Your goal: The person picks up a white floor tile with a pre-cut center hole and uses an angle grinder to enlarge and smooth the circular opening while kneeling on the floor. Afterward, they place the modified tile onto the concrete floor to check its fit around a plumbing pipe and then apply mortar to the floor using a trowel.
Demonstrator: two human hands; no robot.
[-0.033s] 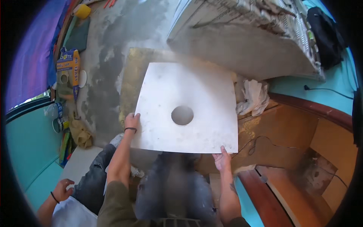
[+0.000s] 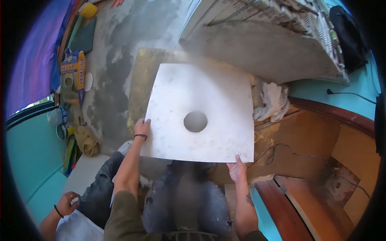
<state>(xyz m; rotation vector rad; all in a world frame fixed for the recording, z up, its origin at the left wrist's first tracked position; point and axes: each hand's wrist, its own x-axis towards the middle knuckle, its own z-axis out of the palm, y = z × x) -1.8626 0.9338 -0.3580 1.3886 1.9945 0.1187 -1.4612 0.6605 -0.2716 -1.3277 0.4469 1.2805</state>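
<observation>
I am holding a large white square tile [image 2: 201,110] out in front of me, above my knees and over the dusty grey floor [image 2: 108,92]. The tile is lying nearly flat, with a round hole [image 2: 196,121] cut through it a little below its middle. My left hand [image 2: 141,127] is gripping the tile's left edge near the lower corner, fingers curled over the top face. My right hand [image 2: 237,170] is gripping the lower right corner, the thumb lying up on the tile's face and the fingers going underneath. Just beyond the tile's right edge a crumpled white cloth [image 2: 273,100] is lying on the brown wooden surface [image 2: 305,136]. Past the tile's far edge a stack of grey slabs [image 2: 265,44] is sitting. Off to my left a blue and orange bag [image 2: 72,76] is lying on the floor, and at the lower left another person's hand [image 2: 66,203] is resting beside my leg.
</observation>
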